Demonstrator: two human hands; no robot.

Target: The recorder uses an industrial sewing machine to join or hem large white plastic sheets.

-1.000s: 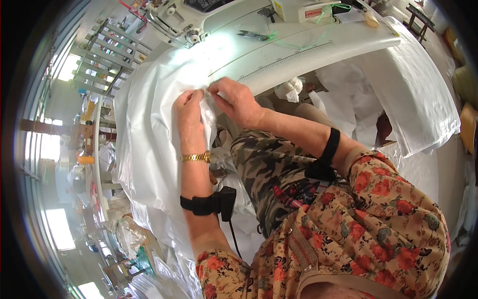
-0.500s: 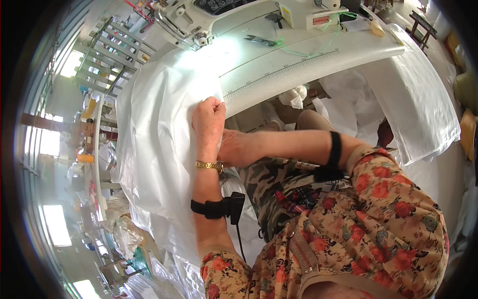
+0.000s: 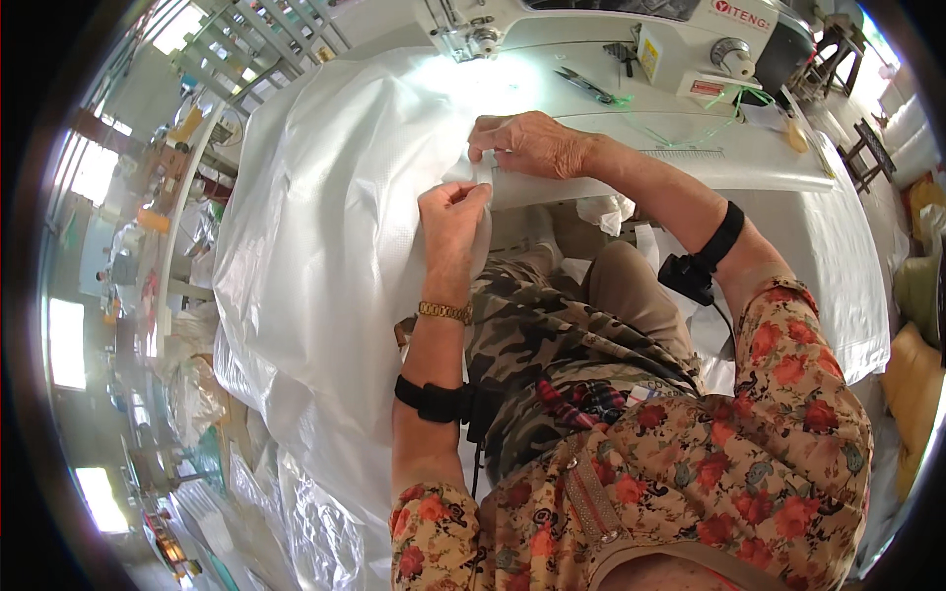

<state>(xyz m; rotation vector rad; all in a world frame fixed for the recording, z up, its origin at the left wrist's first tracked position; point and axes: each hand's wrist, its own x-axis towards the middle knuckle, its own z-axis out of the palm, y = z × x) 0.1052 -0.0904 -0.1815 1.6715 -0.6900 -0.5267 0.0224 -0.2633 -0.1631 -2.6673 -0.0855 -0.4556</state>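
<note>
Left hand (image 3: 453, 212): pinches the white sheet's (image 3: 325, 197) right edge between thumb and fingers.
Right hand (image 3: 537, 145): has come up from below the left wrist to just beyond the left hand; fingers bent at that edge (whether they grip it, I cannot tell).
Sheet: drapes left of the hands, far part in bright light; both hands now seem to work its edge.
Snips (image 3: 583, 86): lie far right of the light.
Machine (image 3: 680, 54): stands beyond.

White glare (image 3: 478, 84) — harsh (edges bowed)
</note>
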